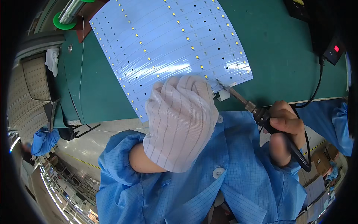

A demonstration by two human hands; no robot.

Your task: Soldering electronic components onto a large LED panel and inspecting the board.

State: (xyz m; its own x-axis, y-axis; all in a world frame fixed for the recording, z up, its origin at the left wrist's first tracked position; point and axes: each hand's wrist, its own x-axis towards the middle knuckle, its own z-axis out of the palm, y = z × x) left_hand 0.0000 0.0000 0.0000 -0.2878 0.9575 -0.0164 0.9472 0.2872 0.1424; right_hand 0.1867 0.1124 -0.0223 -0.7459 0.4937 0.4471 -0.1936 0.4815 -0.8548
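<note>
While the gloved left hand (pixel 181 121) pressed flat on the LED panel (pixel 171 44) at the counter's (pixel 291 56) near edge, the right hand (pixel 285 130) gripped a soldering iron (pixel 261 115).

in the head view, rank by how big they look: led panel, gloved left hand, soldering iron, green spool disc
1. LED panel, largest by far.
2. Gloved left hand, though it is nearer the camera, so it looks inflated.
3. Soldering iron, long but thin.
4. Green spool disc, smallest, partly hidden.
</note>
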